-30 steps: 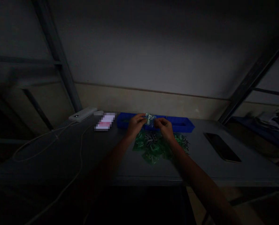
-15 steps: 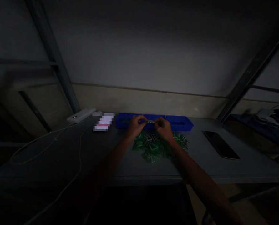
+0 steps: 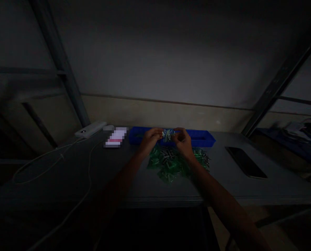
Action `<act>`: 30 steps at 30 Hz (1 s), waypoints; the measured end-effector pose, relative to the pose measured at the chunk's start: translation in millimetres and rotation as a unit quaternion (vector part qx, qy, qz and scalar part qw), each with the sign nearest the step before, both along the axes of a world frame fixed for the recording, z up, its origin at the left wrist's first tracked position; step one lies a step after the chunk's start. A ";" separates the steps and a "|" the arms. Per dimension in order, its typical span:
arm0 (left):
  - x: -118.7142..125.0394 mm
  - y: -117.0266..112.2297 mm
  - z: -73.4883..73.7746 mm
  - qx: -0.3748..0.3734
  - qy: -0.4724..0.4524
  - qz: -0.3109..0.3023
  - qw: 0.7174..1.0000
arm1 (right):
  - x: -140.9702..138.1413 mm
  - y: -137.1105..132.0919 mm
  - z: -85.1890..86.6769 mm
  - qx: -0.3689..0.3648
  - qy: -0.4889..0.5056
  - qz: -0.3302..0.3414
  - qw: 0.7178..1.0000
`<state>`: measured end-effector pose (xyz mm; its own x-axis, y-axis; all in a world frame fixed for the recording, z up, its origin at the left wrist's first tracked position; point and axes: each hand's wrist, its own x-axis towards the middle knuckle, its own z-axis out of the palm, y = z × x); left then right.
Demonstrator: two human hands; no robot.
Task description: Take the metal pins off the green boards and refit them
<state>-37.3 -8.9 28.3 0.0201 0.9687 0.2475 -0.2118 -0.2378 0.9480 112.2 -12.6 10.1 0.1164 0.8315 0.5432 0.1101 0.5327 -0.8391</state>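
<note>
Between my two hands hangs a small clear plastic bag (image 3: 168, 135) with several thin, pale pieces inside, too small and dark to name. My left hand (image 3: 150, 140) pinches its left edge, and my right hand (image 3: 182, 142) grips the right edge. Behind the bag stands a row of blue plastic bins (image 3: 201, 138), partly hidden by my hands. Below my hands, a heap of green plastic bags (image 3: 168, 169) lies on the table, with loose grey metal pieces (image 3: 168, 153) among them.
A dark phone (image 3: 245, 162) lies on the grey table (image 3: 129, 184) to the right. On the left are a white box-shaped device (image 3: 90, 129), a pixelated bright item (image 3: 116, 137) and a pale cable (image 3: 89, 174). A wall rises behind, between metal posts (image 3: 69, 83).
The small bag, earlier a thin strip between my fingertips, now shows its broad face to me. My hands have turned slightly but stay in about the same place.
</note>
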 end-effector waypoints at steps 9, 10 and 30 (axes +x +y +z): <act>-5.5 5.0 -3.3 -0.114 0.107 0.024 0.987 | 4.9 -2.1 0.8 0.068 -0.114 -0.089 0.987; -5.5 4.7 -3.6 -0.130 0.117 0.000 0.985 | 6.4 -2.0 1.5 0.085 -0.128 -0.097 0.983; -4.6 -1.2 2.0 -0.006 0.077 0.012 0.997 | 6.2 4.6 -2.3 -0.073 -0.057 0.025 0.995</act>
<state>-41.9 -10.1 30.4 0.0338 0.9724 0.2308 -0.0576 -0.2286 0.9718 118.3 -8.0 7.8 0.0179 0.9060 0.4228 0.1855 0.4126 -0.8918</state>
